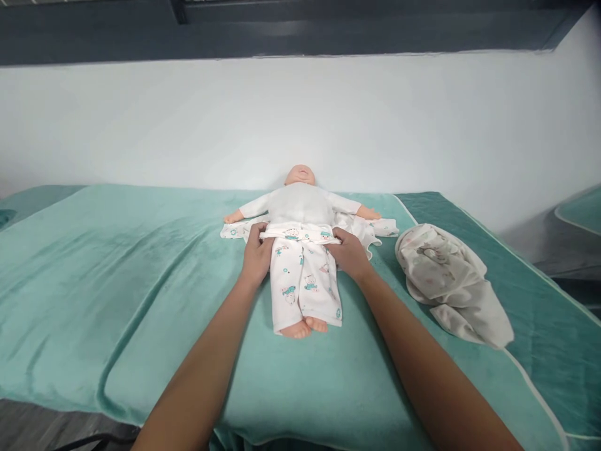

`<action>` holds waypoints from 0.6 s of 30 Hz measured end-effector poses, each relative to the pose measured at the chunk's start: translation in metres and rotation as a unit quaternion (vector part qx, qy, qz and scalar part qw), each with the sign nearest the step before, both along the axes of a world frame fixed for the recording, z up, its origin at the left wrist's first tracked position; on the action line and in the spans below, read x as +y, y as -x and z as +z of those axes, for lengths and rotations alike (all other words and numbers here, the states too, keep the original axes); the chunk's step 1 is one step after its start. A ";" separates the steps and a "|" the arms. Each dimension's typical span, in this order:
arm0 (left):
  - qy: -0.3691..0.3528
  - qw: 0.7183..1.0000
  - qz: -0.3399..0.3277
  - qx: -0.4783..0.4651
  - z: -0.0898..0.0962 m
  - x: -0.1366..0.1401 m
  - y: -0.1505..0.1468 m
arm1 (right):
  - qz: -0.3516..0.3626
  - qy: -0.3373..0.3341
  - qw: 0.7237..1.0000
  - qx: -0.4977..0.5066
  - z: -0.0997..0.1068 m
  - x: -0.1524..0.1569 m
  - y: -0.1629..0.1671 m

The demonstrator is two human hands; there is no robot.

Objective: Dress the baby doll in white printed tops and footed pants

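Note:
A baby doll (300,202) in a white long-sleeved top lies on its back, arms spread and feet toward me. White printed pants (307,285) cover its legs, with the bare feet (300,327) showing below the cuffs. My left hand (257,255) is closed on the left side of the pants' waistband. On the opposite side, my right hand (350,252) grips the same waistband, thumb on top. Beneath the doll's arms and body, a printed shirt (361,228) is spread out, partly hidden by the doll.
A teal blanket (141,282) covers the bed, with a darker teal cover (539,326) at the right. To the right of the doll lies a crumpled whitish cloth bundle (446,282). A white wall (300,119) rises directly behind the doll's head.

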State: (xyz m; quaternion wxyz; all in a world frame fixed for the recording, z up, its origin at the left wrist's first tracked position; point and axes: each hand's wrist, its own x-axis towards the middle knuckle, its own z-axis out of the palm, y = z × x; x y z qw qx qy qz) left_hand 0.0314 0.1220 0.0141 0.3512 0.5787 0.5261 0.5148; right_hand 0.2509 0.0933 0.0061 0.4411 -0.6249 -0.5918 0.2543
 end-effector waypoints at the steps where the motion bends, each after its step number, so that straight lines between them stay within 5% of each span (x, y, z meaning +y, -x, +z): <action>1: 0.008 1.000 0.009 0.000 0.000 0.001 0.000 | 0.020 0.012 1.000 0.014 0.001 -0.001 -0.002; 9: 0.044 0.999 0.002 -0.023 -0.001 0.001 0.004 | 0.236 0.099 0.965 0.057 0.021 -0.016 -0.011; 18: 0.042 0.998 -0.017 -0.052 0.001 -0.014 0.009 | 0.165 0.067 0.980 0.089 0.014 -0.017 0.000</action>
